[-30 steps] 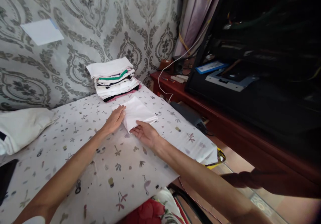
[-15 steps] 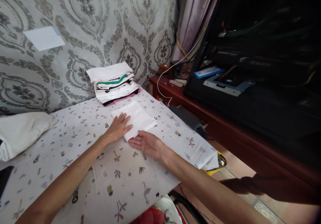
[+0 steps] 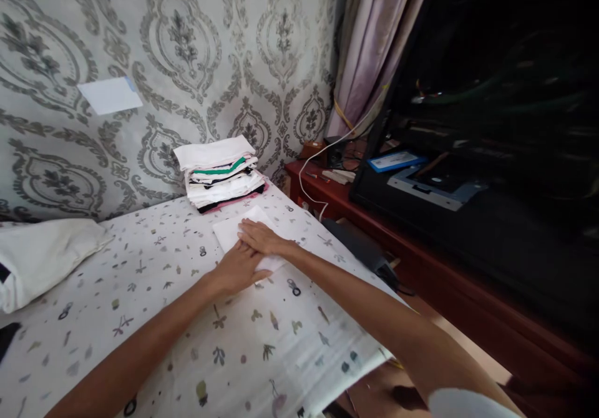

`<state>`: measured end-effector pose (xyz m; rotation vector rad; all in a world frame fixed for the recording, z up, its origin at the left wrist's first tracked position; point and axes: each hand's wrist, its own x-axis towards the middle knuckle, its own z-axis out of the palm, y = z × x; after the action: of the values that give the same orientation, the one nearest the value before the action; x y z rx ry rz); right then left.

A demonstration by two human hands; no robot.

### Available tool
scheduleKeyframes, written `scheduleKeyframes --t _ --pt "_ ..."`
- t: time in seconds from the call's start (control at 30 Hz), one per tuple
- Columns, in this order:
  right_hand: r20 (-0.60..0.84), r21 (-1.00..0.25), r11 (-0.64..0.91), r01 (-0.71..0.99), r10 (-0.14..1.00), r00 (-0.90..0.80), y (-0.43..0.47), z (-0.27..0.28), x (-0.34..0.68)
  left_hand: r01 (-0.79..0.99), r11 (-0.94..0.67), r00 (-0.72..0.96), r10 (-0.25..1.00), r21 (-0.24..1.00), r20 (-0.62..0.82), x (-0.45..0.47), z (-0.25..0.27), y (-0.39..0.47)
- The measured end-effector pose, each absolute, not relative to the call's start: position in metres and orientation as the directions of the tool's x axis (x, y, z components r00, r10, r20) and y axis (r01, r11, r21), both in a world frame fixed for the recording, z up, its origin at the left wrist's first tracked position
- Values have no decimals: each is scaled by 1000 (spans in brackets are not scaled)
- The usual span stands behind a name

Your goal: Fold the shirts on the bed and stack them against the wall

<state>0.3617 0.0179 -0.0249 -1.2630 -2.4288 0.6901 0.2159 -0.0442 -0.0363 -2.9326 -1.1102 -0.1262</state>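
Note:
A folded white cloth (image 3: 227, 229) lies flat on the patterned bed sheet (image 3: 168, 293). My right hand (image 3: 259, 237) rests on it, palm down and fingers stretched out. Just in front of that, my left hand (image 3: 238, 267) is spread over the near edge of the cloth, its fingertips meeting or slipping under the right hand. Between them the hands hide much of the cloth. Beyond it stands a neat stack of folded clothes (image 3: 222, 174), mostly white, with green, black and pink layers showing.
A rumpled white garment (image 3: 49, 252) lies at the left, above a dark object (image 3: 7, 338). To the right is a red-brown wooden table (image 3: 322, 184) bearing a large black casing (image 3: 491, 218). A white cable (image 3: 302, 178) hangs at its corner. Patterned wallpaper (image 3: 182, 50) backs the bed.
My right hand has moved from the cloth's near edge onto its top, turning palm down. My left hand has shifted slightly nearer and to the right. The view has tilted a little.

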Motion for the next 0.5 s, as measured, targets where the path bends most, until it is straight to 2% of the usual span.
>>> scheduleKeyframes --t 0.07,0.23,0.4,0.5 --pt "5 -519 491 699 820 -572 43 -31 358 655 -755 750 653 15 107 217 -40 -46" --pt "34 -494 451 743 864 -502 81 -45 362 676 -734 724 677 57 132 214 -50 -50" --pt "54 -475 416 776 893 -446 94 -55 364 682 -695 676 718 228 165 213 -47 -53" --pt "74 -468 398 789 907 -414 96 -57 365 749 -568 565 817 342 119 208 -41 -42"
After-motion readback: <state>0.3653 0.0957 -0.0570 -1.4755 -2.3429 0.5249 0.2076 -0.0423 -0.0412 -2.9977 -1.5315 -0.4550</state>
